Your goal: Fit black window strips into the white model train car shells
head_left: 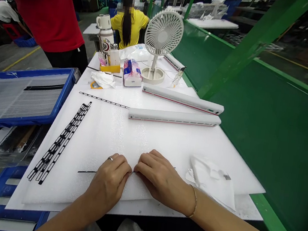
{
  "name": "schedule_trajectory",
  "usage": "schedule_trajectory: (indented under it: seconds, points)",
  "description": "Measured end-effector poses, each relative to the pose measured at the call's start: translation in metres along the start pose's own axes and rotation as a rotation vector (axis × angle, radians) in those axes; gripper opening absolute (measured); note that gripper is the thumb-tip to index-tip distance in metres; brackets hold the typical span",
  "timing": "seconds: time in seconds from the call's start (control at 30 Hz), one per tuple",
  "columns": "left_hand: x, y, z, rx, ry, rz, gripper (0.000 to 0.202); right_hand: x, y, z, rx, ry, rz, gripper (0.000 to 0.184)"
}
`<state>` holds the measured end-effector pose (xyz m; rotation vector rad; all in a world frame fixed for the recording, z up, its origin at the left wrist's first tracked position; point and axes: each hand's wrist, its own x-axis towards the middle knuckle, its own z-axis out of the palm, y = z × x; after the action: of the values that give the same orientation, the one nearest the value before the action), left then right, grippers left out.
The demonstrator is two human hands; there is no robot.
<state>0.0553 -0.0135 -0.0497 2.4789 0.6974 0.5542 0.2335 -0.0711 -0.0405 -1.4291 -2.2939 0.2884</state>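
Note:
My left hand (108,179), wearing a ring, and my right hand (160,177), wearing a thin bracelet, lie close together on a white foam sheet (150,141). Their fingertips pinch a thin black strip (86,172), which runs out on both sides and is hidden under the fingers in the middle. A bundle of black perforated strips (59,141) lies to the left, and a single one (103,100) lies farther ahead. Two long white bars with red lines (183,100) (175,117) lie beyond my hands. A crumpled white plastic sheet (210,181) lies to the right of my right hand.
A blue tray (26,95) holding pale, thin strips stands left of the table. Farther back stand a white desk fan (160,44), a tissue pack (132,73) and a thermos (105,29). A person in a red shirt (50,14) stands at the far left. A green panel (267,134) flanks the right.

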Motion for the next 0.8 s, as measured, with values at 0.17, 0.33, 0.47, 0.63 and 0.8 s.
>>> schedule_trajectory:
  seconds: [0.17,0.33,0.47,0.63,0.8]
  points:
    - [-0.005,-0.004,-0.01,0.026,-0.021,0.011,0.019,-0.019,0.012,-0.018,0.001,0.002,0.084,0.016]
    - [0.002,0.003,-0.003,0.036,-0.002,0.013,0.013,-0.027,0.015,-0.017,0.013,0.043,0.071,0.02]
    - [0.01,0.01,0.012,0.001,0.037,0.03,0.017,-0.025,0.015,-0.01,-0.041,0.027,0.05,0.023]
    - [0.011,0.011,0.016,0.009,0.036,0.069,0.022,-0.024,0.018,-0.011,-0.058,-0.012,0.003,0.027]
    - [0.012,0.011,0.012,-0.011,0.008,0.023,0.019,-0.022,0.017,-0.018,-0.042,-0.059,0.048,0.021]
